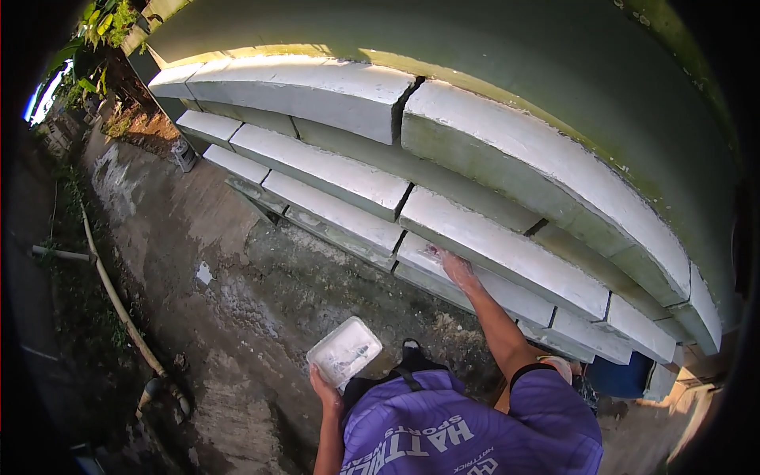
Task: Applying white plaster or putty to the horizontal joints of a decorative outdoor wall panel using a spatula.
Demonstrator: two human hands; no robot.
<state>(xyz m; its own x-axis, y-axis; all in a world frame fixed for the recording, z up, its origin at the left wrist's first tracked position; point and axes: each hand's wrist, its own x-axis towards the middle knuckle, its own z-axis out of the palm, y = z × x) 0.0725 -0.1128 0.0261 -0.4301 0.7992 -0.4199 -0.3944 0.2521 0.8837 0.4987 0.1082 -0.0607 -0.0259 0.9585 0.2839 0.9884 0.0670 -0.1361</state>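
A white rectangular tray with rounded corners is gripped at its near left edge by my left hand. Inside it lies a wet-looking whitish residue. Out to the front right, my right hand reaches down to the lowest row of white-topped blocks, its fingers at the top surface. Those fingers look bunched together and smeared with white. Whatever they may pinch is too small to make out. Longer white-topped blocks form the row above, with dark gaps between neighbours.
Large white-topped blocks make the top row against a green wall. Stained concrete ground stretches left, with a long pipe at its edge. A dark blue container stands at the lower right. Plants grow far left.
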